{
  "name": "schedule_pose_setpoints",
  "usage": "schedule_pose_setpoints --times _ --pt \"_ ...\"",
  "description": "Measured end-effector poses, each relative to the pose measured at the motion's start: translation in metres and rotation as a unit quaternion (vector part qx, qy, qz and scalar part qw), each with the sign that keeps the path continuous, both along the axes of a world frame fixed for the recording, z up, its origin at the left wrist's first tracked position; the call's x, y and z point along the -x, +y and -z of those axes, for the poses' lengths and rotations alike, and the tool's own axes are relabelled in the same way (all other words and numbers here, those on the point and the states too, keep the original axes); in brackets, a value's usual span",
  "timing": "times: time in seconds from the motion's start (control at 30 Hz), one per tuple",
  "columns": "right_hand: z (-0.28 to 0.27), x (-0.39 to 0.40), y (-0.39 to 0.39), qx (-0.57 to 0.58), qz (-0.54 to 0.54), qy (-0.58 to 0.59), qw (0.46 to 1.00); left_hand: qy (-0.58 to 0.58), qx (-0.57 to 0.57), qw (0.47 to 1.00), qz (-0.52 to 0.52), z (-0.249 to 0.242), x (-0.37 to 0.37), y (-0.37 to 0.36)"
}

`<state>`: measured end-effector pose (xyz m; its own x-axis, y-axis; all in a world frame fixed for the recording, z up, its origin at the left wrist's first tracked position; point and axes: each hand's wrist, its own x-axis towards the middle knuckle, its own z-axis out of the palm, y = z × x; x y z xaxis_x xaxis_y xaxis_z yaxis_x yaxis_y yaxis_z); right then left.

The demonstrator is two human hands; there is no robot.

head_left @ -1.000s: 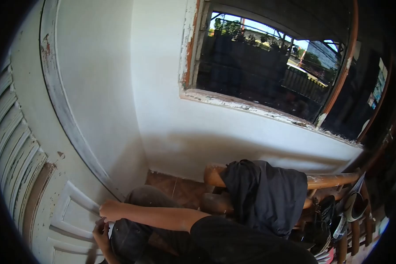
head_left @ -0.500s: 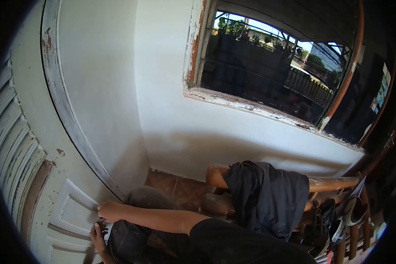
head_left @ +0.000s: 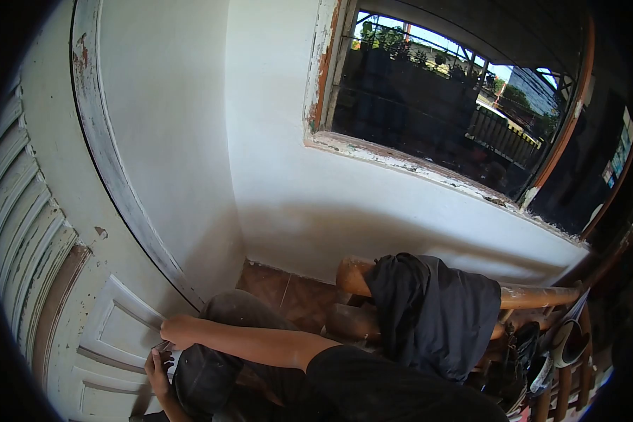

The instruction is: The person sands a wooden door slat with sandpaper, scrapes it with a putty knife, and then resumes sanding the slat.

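My right hand (head_left: 179, 332) is closed in front of the lower panel of the pale, peeling door (head_left: 123, 264), its fingers pinched round something small and thin that I cannot make out. Just below it, my left hand (head_left: 159, 371) is raised with bent fingers near the same small thing; what it holds, if anything, is too dark and small to tell. My right forearm reaches across my dark-clothed knees (head_left: 243, 313).
A wooden bench (head_left: 534, 297) with a dark cloth (head_left: 432, 309) over it stands at the right, beside a pale mug (head_left: 568, 343) and clutter. Behind are a white wall (head_left: 288, 190), a window with a peeling frame (head_left: 415, 169), and brown floor tiles (head_left: 306, 299).
The view has shifted slightly, so the window and bench sit a little further right. Both hands stay close together by the door, and a thin item now shows between them.
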<state>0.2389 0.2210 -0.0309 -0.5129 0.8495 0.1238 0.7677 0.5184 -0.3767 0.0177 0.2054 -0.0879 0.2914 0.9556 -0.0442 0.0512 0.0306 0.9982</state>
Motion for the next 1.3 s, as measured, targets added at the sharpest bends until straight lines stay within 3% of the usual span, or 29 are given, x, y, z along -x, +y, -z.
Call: schedule_pose_setpoints --times 0.17,0.47,0.63,1.07,1.3 --pt "0.002 0.000 0.002 0.036 -0.003 -0.018 0.999 0.016 -0.013 1.000 0.006 -0.003 0.000 -0.001" --pt "-0.008 -0.004 -0.003 -0.007 -0.019 0.045 0.999 0.020 -0.037 0.999 -0.005 -0.009 0.000 -0.002" --pt "-0.024 -0.004 -0.013 0.034 -0.009 0.105 0.994 -0.007 -0.036 0.999 -0.030 -0.008 0.001 -0.001" --pt "-0.009 0.003 0.001 0.032 0.003 0.104 0.994 -0.055 -0.005 0.998 -0.025 -0.012 0.004 -0.006" --pt "-0.011 -0.003 -0.002 -0.075 -0.025 0.096 0.992 -0.074 -0.014 0.997 -0.002 -0.021 0.001 -0.011"
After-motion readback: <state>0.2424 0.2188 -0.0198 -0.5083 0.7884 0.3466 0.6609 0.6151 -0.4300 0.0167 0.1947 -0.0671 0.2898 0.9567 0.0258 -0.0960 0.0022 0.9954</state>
